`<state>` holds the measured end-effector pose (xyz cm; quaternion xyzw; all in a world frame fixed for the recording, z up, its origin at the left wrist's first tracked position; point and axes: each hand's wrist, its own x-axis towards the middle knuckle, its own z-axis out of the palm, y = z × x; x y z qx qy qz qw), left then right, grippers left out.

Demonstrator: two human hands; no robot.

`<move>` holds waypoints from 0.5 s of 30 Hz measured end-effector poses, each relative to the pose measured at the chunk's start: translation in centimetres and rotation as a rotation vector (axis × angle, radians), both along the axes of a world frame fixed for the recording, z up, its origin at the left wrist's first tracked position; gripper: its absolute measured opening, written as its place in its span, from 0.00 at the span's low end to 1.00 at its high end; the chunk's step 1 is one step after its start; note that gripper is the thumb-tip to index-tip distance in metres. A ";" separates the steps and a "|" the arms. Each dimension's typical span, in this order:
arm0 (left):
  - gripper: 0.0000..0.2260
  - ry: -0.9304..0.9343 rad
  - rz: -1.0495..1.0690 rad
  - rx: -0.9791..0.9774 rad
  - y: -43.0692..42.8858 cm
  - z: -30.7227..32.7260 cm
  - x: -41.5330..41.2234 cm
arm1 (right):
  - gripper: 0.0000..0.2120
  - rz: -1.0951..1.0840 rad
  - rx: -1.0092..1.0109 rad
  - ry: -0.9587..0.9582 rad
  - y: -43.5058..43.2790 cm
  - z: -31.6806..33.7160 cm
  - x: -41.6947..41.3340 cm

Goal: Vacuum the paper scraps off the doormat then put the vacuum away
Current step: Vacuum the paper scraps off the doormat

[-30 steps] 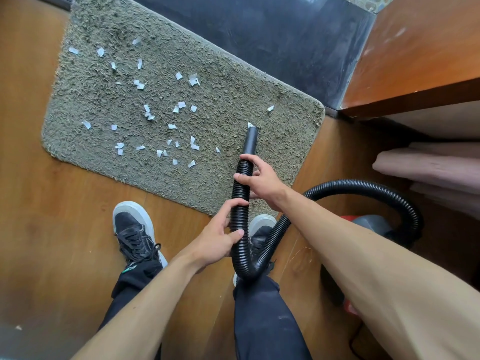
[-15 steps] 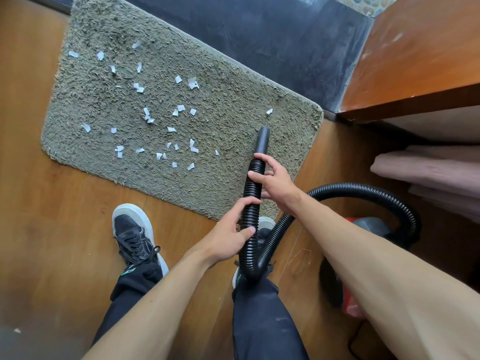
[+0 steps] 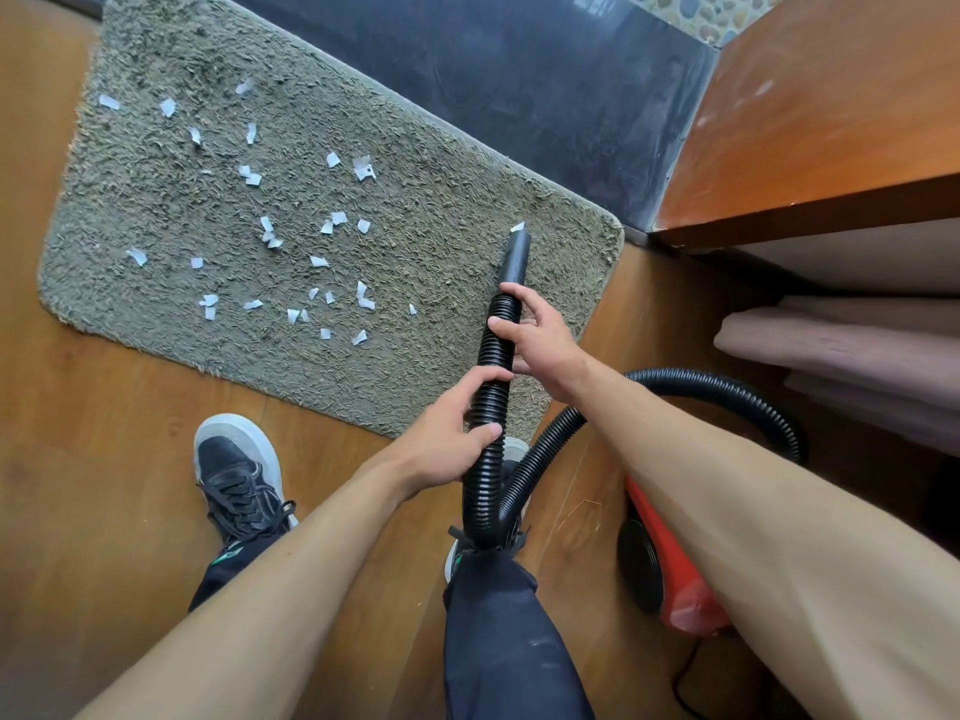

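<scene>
A grey-green shaggy doormat (image 3: pixel 156 200) lies on the wooden floor with several white paper scraps (image 3: pixel 270 236) scattered over its left and middle. I hold a black ribbed vacuum hose (image 3: pixel 493 366) with both hands. My left hand (image 3: pixel 457 439) grips it lower down, my right hand (image 3: pixel 535 340) higher up near the smooth nozzle (image 3: pixel 514 262). The nozzle tip touches one scrap (image 3: pixel 518 227) near the mat's right end. The hose loops back to the red vacuum body (image 3: pixel 670 574) on the floor at the right, partly hidden by my right arm.
A dark stone threshold (image 3: pixel 519 85) runs behind the mat. A wooden cabinet (image 3: pixel 831 148) stands at the upper right with folded pink cloth (image 3: pixel 841 345) under it. My two feet in dark shoes (image 3: pixel 239 485) stand just in front of the mat.
The nozzle has pushed forward and right along the mat to the lone scrap near its right end. Both hands moved with the hose.
</scene>
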<state>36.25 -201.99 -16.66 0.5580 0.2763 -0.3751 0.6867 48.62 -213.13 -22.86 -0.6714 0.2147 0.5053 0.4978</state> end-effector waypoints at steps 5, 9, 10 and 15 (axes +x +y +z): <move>0.22 -0.021 0.014 -0.035 0.5 0.0 0.2 | 0.24 0.001 -0.015 -0.005 0.3 0.1 0.3; 0.22 0.026 0.053 -0.073 1.9 -0.2 0.4 | 0.23 -0.013 -0.025 -0.012 1.8 0.2 0.4; 0.22 0.033 0.055 -0.076 2.2 -0.2 0.3 | 0.23 -0.018 -0.027 -0.017 2.2 0.2 0.3; 0.23 -0.012 0.081 -0.064 3.7 -0.4 0.1 | 0.23 0.019 -0.020 -0.048 4.1 0.3 0.4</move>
